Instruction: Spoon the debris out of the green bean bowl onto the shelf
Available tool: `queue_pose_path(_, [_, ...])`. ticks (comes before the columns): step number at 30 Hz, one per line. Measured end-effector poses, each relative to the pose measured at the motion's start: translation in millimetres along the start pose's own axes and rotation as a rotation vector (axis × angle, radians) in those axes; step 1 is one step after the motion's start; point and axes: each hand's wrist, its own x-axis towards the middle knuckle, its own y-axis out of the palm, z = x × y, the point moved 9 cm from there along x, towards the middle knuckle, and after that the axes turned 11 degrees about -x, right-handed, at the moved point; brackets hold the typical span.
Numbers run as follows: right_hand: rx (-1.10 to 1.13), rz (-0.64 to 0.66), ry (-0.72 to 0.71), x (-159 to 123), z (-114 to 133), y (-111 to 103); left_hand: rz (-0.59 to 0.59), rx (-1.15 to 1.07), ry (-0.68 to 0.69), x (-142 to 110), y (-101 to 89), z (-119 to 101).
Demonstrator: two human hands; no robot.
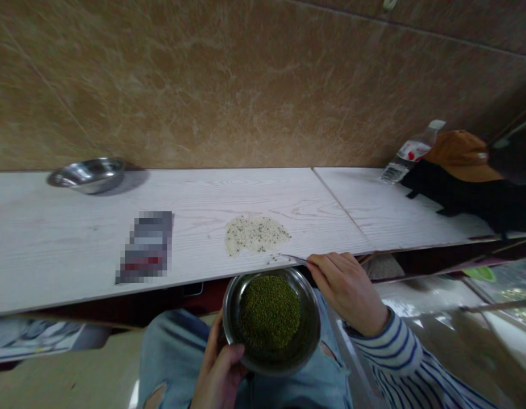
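From my feed: left grip [224, 366] is clamped on the rim of a metal bowl [309, 335], thumb on top, other fingers curled round the outside. Bowl sits over the lap, just below the front edge of the table [203, 196], holding a heap of small green beans [271, 312]. Can't tell if it rests on the legs.

Right grip [348, 292] pinches a thin tool [297, 259], thumb and forefinger pressed together on it; handle mostly hidden by the hand. Tip points left, low over the table's front edge, near a few loose dark bits [272, 260]. Can't tell if it touches the surface.

Just beyond the tip I have a spread of pale grains [254, 233], dark specks mixed in, lying directly on the table.

Left of that, a flat item [147, 247], pixelated, unreadable. Farther back left, second metal bowl [99, 180], near the tiled wall [246, 85]. On the right, a clear bottle [412, 153] beside an orange cap [463, 154], the cap on black cloth [442, 187]. Striped sleeve [393, 346] on my right arm; ripped jeans [173, 346] below.
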Motion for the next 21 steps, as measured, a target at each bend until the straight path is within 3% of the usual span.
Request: queue_pose_path(21, [0.013,0.046,-0.039,18,16,10,0.068,0.005,-0.009,9,11.2,5])
